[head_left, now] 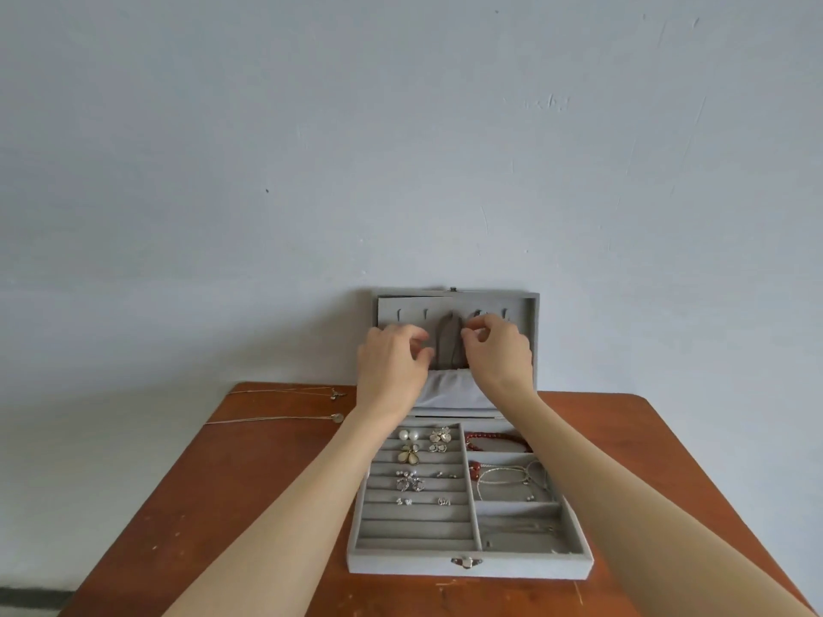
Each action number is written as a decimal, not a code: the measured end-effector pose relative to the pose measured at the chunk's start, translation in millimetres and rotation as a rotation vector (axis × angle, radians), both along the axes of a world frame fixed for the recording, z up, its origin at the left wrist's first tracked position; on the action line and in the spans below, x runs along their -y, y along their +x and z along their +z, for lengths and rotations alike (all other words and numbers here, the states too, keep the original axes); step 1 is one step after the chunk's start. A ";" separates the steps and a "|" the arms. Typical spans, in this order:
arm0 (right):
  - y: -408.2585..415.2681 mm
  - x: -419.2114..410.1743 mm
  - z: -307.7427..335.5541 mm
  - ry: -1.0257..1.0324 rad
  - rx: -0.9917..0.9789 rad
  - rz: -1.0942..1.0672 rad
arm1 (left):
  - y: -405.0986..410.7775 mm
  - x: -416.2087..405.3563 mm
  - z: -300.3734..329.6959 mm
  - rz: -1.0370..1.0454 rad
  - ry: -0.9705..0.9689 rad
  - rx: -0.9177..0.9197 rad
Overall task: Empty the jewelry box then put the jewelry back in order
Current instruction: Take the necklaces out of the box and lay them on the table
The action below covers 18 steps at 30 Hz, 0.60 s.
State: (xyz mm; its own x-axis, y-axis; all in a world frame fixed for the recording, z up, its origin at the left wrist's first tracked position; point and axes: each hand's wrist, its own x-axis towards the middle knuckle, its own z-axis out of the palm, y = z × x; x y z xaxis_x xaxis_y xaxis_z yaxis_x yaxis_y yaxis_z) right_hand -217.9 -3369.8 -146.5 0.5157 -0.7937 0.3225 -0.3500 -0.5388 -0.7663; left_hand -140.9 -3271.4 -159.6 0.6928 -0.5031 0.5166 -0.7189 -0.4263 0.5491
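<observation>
The grey velvet jewelry box (467, 561) lies open on the table, its lid (530, 305) standing upright against the wall. The lid has a row of hooks and a gathered pocket (450, 394). A thin necklace (447, 345) hangs from the middle hook as a dark narrow loop. My left hand (392, 362) and right hand (499, 349) are raised to the lid on either side of it, their fingertips curled and pinching at its chain. Earrings (418, 456) fill the left slots of the tray. A red bead bracelet (494, 438) and silver chains (512, 476) lie in the right compartments.
Two thin necklaces with small pendants (337, 417) (336, 394) lie stretched on the brown wooden table (222, 505) at the far left. A pale wall stands right behind the box. The table's edges run close to the box at the left, right and back.
</observation>
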 end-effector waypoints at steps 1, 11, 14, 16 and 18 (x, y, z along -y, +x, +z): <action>2.8 2.6 -1.2 -0.021 -0.010 -0.005 | -1.0 5.9 -1.5 0.065 0.025 0.058; 12.2 10.6 -10.5 -0.283 -0.133 -0.066 | -10.9 28.8 -10.8 0.244 0.204 0.301; 15.9 9.9 -9.5 -0.229 -0.132 -0.089 | -11.4 27.7 2.8 0.121 -0.039 0.239; 18.6 9.8 -7.8 -0.184 -0.122 -0.102 | -11.6 27.9 11.5 0.048 -0.146 0.220; 19.3 8.8 -6.2 -0.150 -0.111 -0.104 | -9.8 29.1 19.5 -0.004 -0.170 0.175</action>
State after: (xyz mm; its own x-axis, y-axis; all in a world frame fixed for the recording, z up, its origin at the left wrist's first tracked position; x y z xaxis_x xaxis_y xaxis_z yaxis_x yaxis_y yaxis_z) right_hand -198.7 -3378.5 -152.7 0.4728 -0.7918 0.3867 -0.4873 -0.6005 -0.6340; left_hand -150.7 -3300.5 -140.1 0.5833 -0.4014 0.7062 -0.8111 -0.3352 0.4794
